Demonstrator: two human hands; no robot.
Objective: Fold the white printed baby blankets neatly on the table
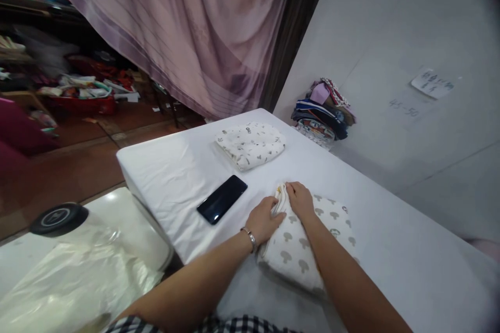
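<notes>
A folded white cloth with a grey mushroom print (297, 244) lies on the white-covered table (172, 161) in front of me. My left hand (265, 219) grips its left edge, the thumb on top near a fold. At the far end of the same fold, my right hand (300, 199) has its fingers bent over the cloth; its forearm crosses above the cloth and hides part of it. A black phone (222, 199) lies flat to the left of my hands. Farther back rests a second folded white cloth with a small print (253, 143).
A stack of folded fabrics (322, 109) stands by the grey wall at the back right. A pink curtain (187, 26) hangs behind the table. At left are a white surface with a black round object (58, 218) and a plastic bag (82, 276). A red basket (84, 101) sits beyond.
</notes>
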